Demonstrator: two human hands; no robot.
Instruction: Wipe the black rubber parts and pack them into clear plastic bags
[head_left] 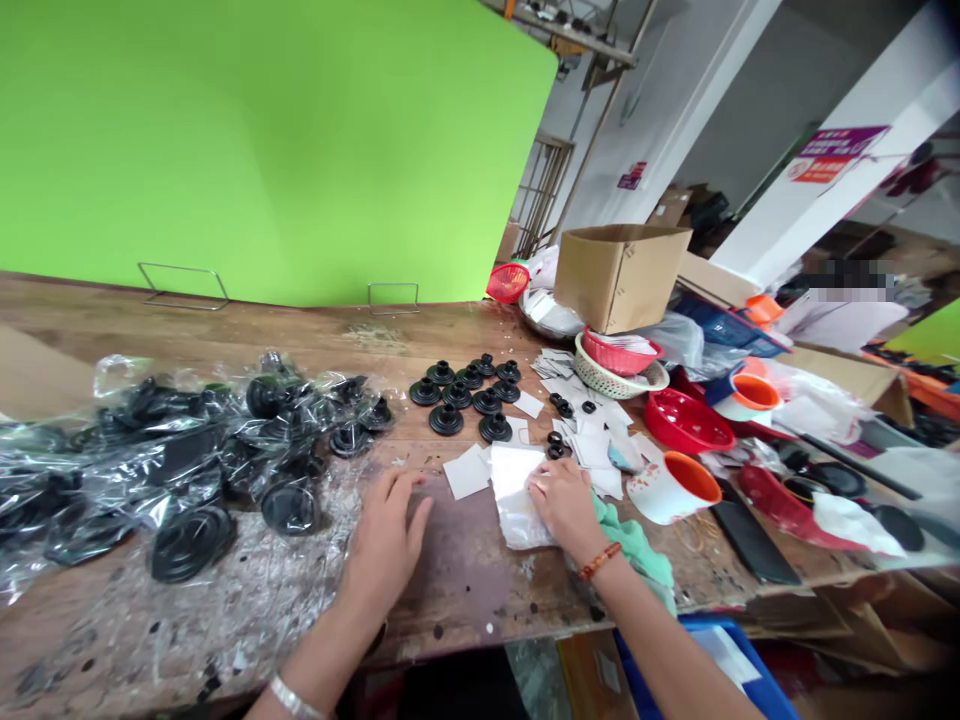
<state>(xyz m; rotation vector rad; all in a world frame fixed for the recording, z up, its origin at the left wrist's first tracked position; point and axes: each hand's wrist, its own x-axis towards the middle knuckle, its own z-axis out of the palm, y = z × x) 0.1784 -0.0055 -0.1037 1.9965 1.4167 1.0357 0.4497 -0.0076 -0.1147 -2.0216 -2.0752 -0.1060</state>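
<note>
A white sheet is pinned under the right hand; the left hand is laid flat, fingers spread, on the bench.

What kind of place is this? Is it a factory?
Probably a small workshop or factory bench. Rows of identical black rubber parts sit on a worn wooden table, more lie in plastic bags, and cardboard boxes and baskets crowd the far side.

Black, white and red on my brown bench

Black rubber caps, white paper squares, a red bowl, an orange-lined white cup, and a green screen behind.
</note>
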